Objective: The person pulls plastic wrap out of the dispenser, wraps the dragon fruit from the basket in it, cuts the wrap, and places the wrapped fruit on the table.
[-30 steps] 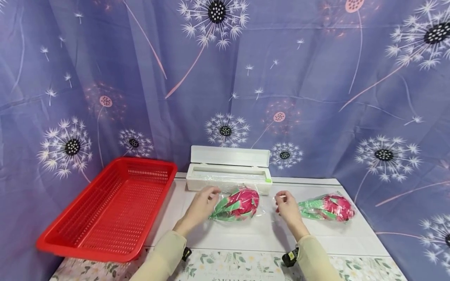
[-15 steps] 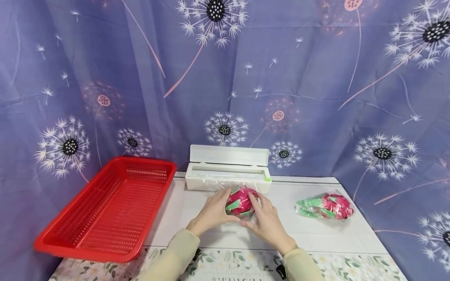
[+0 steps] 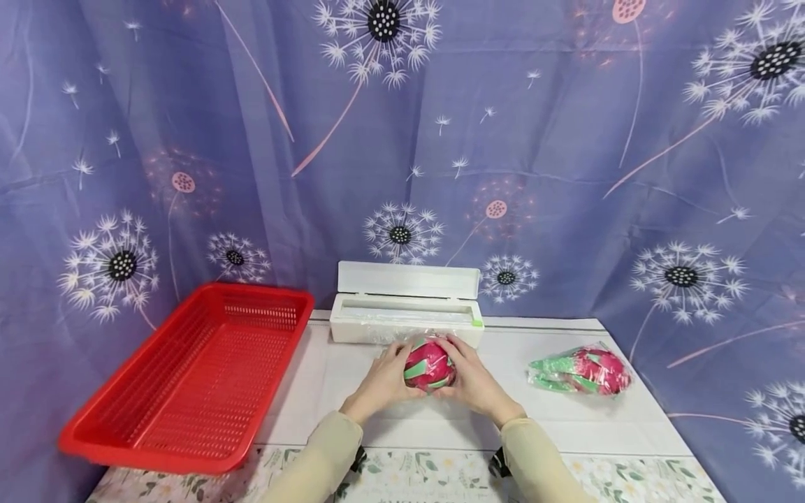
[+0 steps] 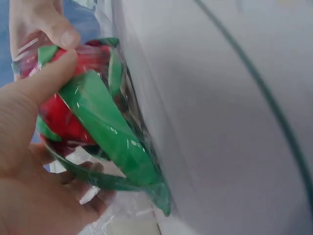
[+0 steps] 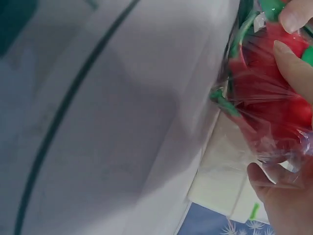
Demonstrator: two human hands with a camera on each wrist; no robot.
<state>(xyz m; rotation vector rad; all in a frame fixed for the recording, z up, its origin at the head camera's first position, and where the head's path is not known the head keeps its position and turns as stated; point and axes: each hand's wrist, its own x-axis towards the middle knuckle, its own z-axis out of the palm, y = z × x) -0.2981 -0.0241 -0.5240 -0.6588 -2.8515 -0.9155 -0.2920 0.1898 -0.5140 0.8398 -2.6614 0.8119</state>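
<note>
1. Right hand (image 5: 286,196) at the right edge of the frame; a thumb or fingertip at upper right and a curled finger at lower right hold the wrapped fruit.
2. Red-and-green dragon fruit (image 5: 271,93) at upper right, under clear cling film (image 5: 274,139) that is creased and glossy.
3. White tabletop (image 5: 122,112) fills left and centre, with a dark line running diagonally.
4. White box (image 5: 220,181) at lower centre-right, probably the film dispenser, partly blurred.
5. Blue patterned cloth (image 5: 215,225) at the bottom edge.

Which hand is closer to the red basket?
Left. The left hand grips the wrapped dragon fruit on the side facing the red basket; the right hand grips its far side.
</note>
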